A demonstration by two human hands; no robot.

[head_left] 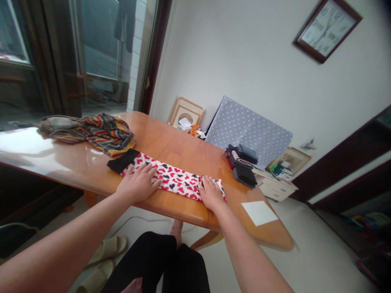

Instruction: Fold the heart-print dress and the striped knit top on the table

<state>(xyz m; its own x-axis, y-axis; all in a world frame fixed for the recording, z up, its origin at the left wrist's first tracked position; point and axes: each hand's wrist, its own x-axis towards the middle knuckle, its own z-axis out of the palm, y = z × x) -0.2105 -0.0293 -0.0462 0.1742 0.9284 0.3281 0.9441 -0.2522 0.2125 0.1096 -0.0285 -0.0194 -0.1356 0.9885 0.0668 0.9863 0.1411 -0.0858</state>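
Note:
A long folded strip of white cloth with red and dark hearts (177, 179) lies along the near edge of the wooden table (165, 140). Its left end is a black band (124, 160). My left hand (139, 183) rests palm down on the strip near the black band, fingers spread. Toward the right end, my right hand (210, 191) presses flat on the same cloth with its fingers stretched out. Neither hand is closed around anything.
A crumpled striped garment (104, 132) lies on the table at the left. Folded dark clothes (244, 160) are stacked at the right, near a white sheet (259, 213). Behind stand a dotted grey cover (247, 130) and a low white cabinet (275, 187). Slippers (110, 248) lie below.

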